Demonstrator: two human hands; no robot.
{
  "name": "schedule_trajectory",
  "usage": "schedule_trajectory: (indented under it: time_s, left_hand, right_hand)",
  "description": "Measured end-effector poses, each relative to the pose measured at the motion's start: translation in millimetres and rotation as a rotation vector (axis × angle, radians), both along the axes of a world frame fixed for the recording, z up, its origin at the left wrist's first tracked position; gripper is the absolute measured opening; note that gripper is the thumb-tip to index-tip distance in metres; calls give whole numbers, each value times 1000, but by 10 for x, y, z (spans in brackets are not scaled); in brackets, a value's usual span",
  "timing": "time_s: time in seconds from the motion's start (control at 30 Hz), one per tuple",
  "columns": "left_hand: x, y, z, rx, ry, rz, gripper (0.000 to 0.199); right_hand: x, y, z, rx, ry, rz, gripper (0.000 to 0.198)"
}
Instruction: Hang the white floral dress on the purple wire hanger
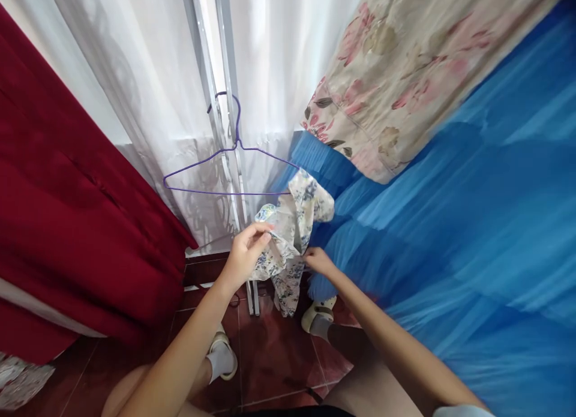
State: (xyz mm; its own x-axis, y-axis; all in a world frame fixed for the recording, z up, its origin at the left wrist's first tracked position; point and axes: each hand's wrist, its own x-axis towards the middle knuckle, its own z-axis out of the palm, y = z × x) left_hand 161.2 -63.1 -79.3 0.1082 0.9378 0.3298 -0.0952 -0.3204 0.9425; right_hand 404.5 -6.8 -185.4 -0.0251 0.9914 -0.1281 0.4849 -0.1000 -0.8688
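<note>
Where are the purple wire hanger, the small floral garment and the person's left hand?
purple wire hanger (216,193): head view, on its straight bottom bar.
floral garment (294,216): head view, on the bunched cloth.
left hand (245,255): head view, on the back of the hand gripping the garment.

One purple wire hanger (231,165), one floral garment (292,237), two hands, two sandalled feet, one red curtain (67,213).

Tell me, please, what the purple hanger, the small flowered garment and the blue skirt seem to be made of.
The purple hanger looks like thin wire, probably metal with a coloured coating: it is slim and bent into shape. The flowered garment, pinched by the left hand and the right hand, seems light woven cloth, matte and crumpled. The blue skirt looks like sheer pleated tulle or chiffon.
</note>
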Motion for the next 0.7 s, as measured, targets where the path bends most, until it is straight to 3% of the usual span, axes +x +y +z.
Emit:
schedule_trajectory:
  time_s: [0.13,0.23,0.33,0.43,0.57,0.7]
  left_hand:
    - [113,-218,143,82,129,-68,16]
    - [157,-356,273,148,215,-80,16]
    - [200,-439,437,177,340,-5,14]
    - [184,-458,500,100,389,31,12]
    - [-12,-470,362,-153,45,-137,27]
    - [-279,-552,217,-316,-213,-383,48]
  right_hand:
    - [-85,-216,139,-24,71,91,20]
    - [-242,-407,403,-85,305,272,52]
    - [-409,-590,739,-329,700,497,82]
    - [-523,-755,1018,-572,858,609,92]
    - [-556,-893,1214,-582,931,557,104]
    - [-522,-949,1235,-533,936,482,80]
